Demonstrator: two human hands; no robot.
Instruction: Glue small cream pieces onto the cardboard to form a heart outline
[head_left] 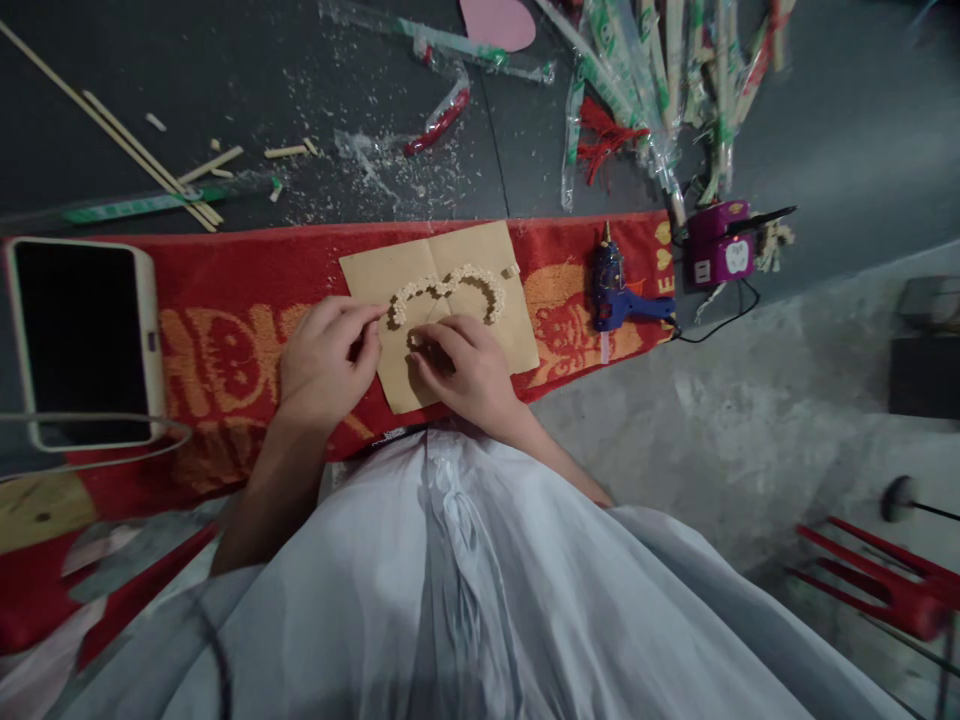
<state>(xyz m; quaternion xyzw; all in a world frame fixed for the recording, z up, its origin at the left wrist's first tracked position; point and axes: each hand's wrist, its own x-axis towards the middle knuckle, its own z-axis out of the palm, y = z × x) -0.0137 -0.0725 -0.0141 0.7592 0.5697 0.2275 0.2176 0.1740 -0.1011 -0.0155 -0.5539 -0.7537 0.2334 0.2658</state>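
A sheet of brown paper (517,345) lies on a red towel. On it, small pale pieces form a curved, two-lobed outline (491,285), like the top of a heart. My left hand (326,350) rests at the paper's left side. Its extended index fingertip touches or nearly touches the outline's left end, with a gap between thumb and index finger. My right hand (472,370) is over the paper below the outline, fingers curled in a pinch. A small pale piece (416,341) shows at its fingertips. The exact grip is partly hidden.
The patterned red towel (225,270) carries a tablet (86,340) at left and a blue glue gun (619,290) at right. A purple power socket (720,245) stands beyond. Wrapped chopsticks (660,80), loose sticks (127,140) and crumbs lie on the dark table.
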